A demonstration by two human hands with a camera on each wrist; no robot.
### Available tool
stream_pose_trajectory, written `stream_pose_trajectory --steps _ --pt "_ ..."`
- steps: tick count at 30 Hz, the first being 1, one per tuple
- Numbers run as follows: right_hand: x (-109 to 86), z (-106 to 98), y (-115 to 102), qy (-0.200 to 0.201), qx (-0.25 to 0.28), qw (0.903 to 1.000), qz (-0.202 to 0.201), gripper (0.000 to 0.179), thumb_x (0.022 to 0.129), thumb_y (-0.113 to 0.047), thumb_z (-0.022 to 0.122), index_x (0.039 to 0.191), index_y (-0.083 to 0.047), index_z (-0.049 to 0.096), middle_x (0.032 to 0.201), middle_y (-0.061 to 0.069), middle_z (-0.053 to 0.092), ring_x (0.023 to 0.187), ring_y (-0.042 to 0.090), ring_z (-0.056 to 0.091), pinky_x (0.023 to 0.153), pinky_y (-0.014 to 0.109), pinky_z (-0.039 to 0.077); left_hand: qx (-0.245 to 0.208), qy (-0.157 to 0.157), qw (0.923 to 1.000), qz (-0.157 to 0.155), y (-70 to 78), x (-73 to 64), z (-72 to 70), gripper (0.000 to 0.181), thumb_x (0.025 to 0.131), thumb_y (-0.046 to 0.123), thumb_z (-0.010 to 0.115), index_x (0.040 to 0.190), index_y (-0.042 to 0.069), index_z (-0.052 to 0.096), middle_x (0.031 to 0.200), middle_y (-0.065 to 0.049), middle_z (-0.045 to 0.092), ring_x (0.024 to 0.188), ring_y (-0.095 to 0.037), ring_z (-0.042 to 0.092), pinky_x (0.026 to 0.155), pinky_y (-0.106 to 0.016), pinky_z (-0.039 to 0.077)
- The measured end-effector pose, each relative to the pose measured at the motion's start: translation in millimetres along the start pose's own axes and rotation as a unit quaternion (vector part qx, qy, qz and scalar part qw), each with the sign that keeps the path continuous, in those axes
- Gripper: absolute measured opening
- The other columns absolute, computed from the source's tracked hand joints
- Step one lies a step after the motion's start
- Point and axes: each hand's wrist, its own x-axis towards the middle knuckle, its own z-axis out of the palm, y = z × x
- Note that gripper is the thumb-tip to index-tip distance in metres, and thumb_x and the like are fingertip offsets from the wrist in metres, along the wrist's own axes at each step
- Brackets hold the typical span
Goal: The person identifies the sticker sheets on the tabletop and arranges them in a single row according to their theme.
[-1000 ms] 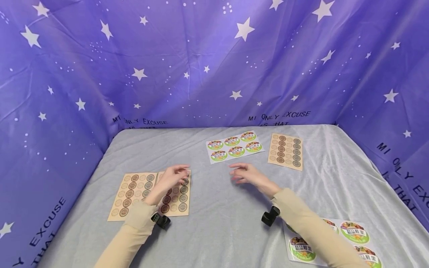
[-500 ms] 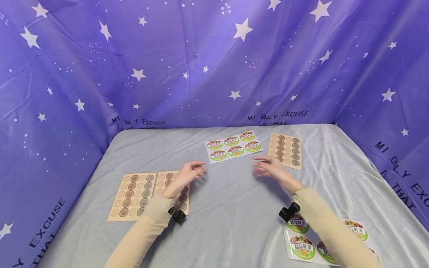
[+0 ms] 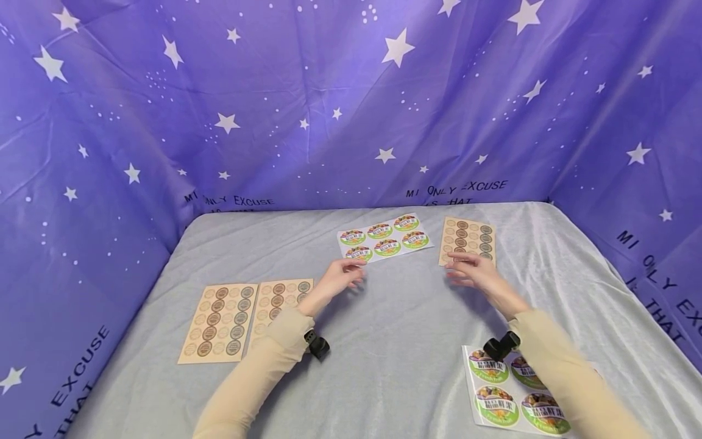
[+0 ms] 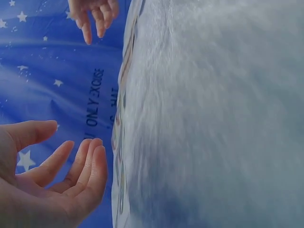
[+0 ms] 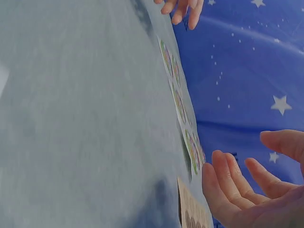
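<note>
My left hand [image 3: 336,283] hovers over the cloth just in front of the white fruit-sticker sheet [image 3: 386,239] at the back middle, fingertips overlapping its near left corner in the head view. In the left wrist view that hand [image 4: 66,180] has its fingers relaxed and apart from the thumb, with nothing held. My right hand [image 3: 479,277] hangs over the near edge of the kraft sticker sheet [image 3: 468,236] at the back right. The right wrist view shows that hand [image 5: 256,185] with loosely bent fingers and nothing in them.
Two kraft sticker sheets [image 3: 216,323] lie side by side at the left, the right one partly under the left sleeve. Another white fruit-sticker sheet [image 3: 511,390] lies front right, partly behind the right forearm. A starry purple curtain [image 3: 307,103] encloses the table [image 3: 395,366].
Both hands have moved to the right above the table, the left from over the kraft sheets toward the white sheet, the right toward the back-right kraft sheet. The sheets stay in place.
</note>
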Motion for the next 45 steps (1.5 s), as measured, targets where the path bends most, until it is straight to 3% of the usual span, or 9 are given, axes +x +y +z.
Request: stream_pose_trajectory --steps 3,9,13,19,23,31,36,41,45 --pt "11.6 -24.1 23.3 -0.001 0.009 0.9999 -0.009 0.057 0.084 -0.021 0.06 0.128 0.007 0.037 0.096 -0.001 0.063 0.083 0.016 0.063 0.076 0.031 0.052 -0.007 -0.001 1.0 0.004 -11.6 14.5 9.0 0.032 0.085 0.001 0.053 0.114 -0.012 0.052 0.099 -0.03 0.057 0.084 -0.042 0.057 0.068 -0.04 0.053" --pt "27.5 -58.4 48.2 0.029 0.041 0.9987 0.006 0.059 0.079 -0.025 0.067 0.126 0.001 0.041 0.089 -0.003 0.065 0.079 0.014 0.064 0.072 0.029 0.053 -0.019 -0.006 0.9996 0.02 -9.4 26.1 30.1 0.03 0.085 -0.001 0.051 0.112 -0.012 0.053 0.098 -0.029 0.058 0.082 -0.038 0.06 0.065 -0.036 0.054" --pt "27.6 -69.6 47.0 0.045 0.052 0.9975 0.012 0.057 0.075 -0.026 0.07 0.12 -0.003 0.045 0.085 -0.002 0.066 0.076 0.013 0.065 0.071 0.028 0.053 -0.053 -0.026 0.9982 0.012 0.1 28.5 43.2 0.031 0.085 -0.002 0.049 0.113 -0.013 0.052 0.102 -0.032 0.055 0.087 -0.043 0.057 0.07 -0.041 0.053" --pt "30.2 -86.8 46.3 0.046 0.068 0.9966 0.01 0.053 0.073 -0.024 0.072 0.114 -0.005 0.046 0.083 0.002 0.067 0.074 0.015 0.065 0.07 0.028 0.053 -0.082 -0.044 0.9953 -0.027 23.9 25.2 58.6 0.032 0.086 -0.002 0.048 0.116 -0.013 0.05 0.108 -0.032 0.053 0.094 -0.044 0.053 0.079 -0.046 0.049" --pt "33.9 -98.3 47.0 0.043 0.074 0.9963 0.003 0.051 0.073 -0.023 0.071 0.112 -0.004 0.045 0.081 0.002 0.066 0.072 0.014 0.065 0.068 0.028 0.054 -0.1 -0.034 0.9936 -0.04 19.6 38.0 69.6 0.032 0.085 0.0 0.05 0.115 -0.01 0.052 0.107 -0.028 0.056 0.093 -0.041 0.056 0.077 -0.043 0.051" --pt "36.9 -109.7 41.4 0.104 0.076 0.9917 0.011 0.029 0.081 -0.013 0.063 0.107 -0.009 0.05 0.079 -0.003 0.066 0.07 0.01 0.064 0.065 0.023 0.053 -0.111 -0.004 0.9928 -0.044 5.2 67.2 95.4 0.031 0.084 0.003 0.052 0.113 -0.005 0.056 0.101 -0.019 0.06 0.088 -0.03 0.061 0.071 -0.032 0.053" --pt "38.3 -112.3 37.0 0.121 0.064 0.9906 0.002 0.039 0.079 -0.013 0.064 0.114 -0.003 0.048 0.079 -0.003 0.066 0.071 0.009 0.063 0.068 0.022 0.053 -0.132 0.012 0.9904 -0.041 7.7 74.2 109.1 0.029 0.084 0.002 0.051 0.112 -0.005 0.057 0.1 -0.019 0.061 0.087 -0.028 0.061 0.071 -0.03 0.053" --pt "46.1 -118.8 39.9 0.131 0.068 0.989 -0.011 0.021 0.083 -0.009 0.059 0.102 -0.01 0.051 0.075 -0.003 0.065 0.068 0.009 0.063 0.067 0.021 0.053 -0.162 0.028 0.9855 -0.043 28.8 66.5 115.6 0.029 0.086 0.001 0.05 0.113 -0.008 0.055 0.105 -0.02 0.059 0.094 -0.033 0.058 0.08 -0.037 0.05" --pt "54.5 -124.2 44.1 0.143 0.096 0.985 -0.014 0.016 0.083 -0.005 0.056 0.097 -0.011 0.049 0.072 -0.003 0.064 0.064 0.008 0.063 0.063 0.019 0.053 -0.182 0.037 0.9809 -0.057 26.4 76.1 123.8 0.03 0.085 0.001 0.052 0.114 -0.008 0.055 0.11 -0.019 0.058 0.1 -0.033 0.056 0.084 -0.038 0.048"
